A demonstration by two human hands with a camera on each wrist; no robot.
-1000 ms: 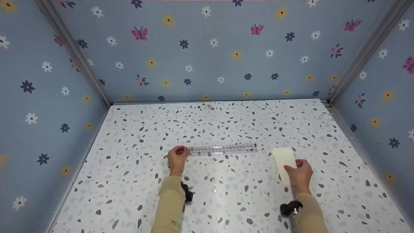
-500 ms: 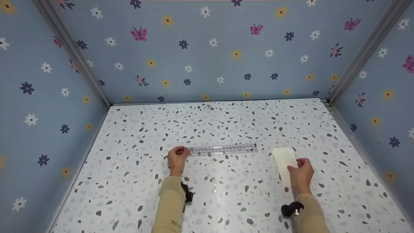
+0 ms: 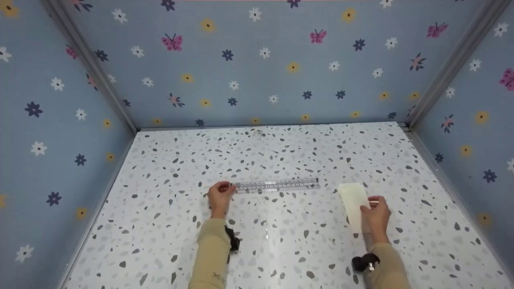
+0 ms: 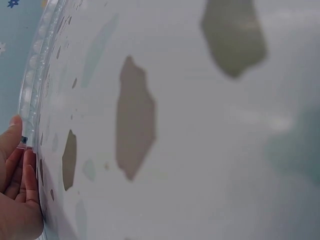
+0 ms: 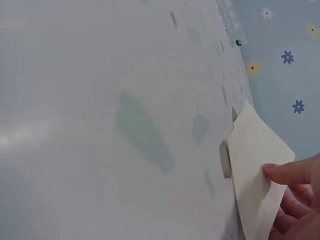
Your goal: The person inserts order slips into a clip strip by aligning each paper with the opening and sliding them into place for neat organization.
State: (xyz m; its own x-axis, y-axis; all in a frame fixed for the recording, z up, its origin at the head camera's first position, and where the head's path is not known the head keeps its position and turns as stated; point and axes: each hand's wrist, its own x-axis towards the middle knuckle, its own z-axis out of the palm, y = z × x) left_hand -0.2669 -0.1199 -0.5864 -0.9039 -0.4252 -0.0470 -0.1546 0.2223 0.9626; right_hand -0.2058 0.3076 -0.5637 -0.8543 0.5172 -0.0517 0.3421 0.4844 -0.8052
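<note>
Left fingers [image 4: 30,182] pinch the clear strip [image 3: 277,185] to their right; right fingers [image 5: 292,172] pinch the paper [image 3: 353,200]: a light hold should avoid creases.

Right hand [image 3: 376,212] a little farther right and nearer the person than a second ago. Thumb [image 3: 364,208] slid across the face of the pale paper [image 3: 351,204], from farther in to close by its right edge. Paper's lower end now reaches slightly nearer the person; more of its right side shows. Thin white sliver [image 3: 374,202] newly visible between thumb and fingers. Black wrist camera [image 3: 362,263] and right sleeve [image 3: 388,265] shift the same way, slightly.
</note>
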